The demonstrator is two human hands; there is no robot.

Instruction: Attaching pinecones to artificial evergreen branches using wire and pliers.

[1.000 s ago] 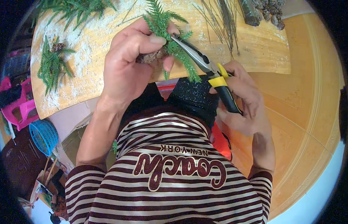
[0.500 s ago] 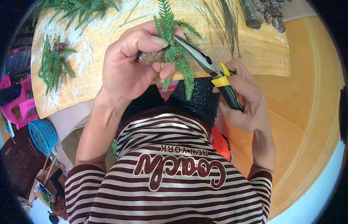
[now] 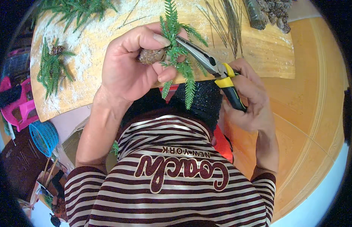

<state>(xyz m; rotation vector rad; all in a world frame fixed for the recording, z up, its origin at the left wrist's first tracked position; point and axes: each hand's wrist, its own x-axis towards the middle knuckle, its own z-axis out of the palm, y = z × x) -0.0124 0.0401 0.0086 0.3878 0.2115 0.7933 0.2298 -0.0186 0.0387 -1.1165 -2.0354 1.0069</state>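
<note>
Maroon lettering, striped shirt, pliers at green sprig

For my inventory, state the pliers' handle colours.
Pliers' handles are black and yellow, best seen in head view.

Sprig between cone and pliers

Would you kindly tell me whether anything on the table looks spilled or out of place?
Yes: white flakes lie scattered over the wooden tabletop, thickest toward its left, rather like a spill; nothing else stands out.
</note>
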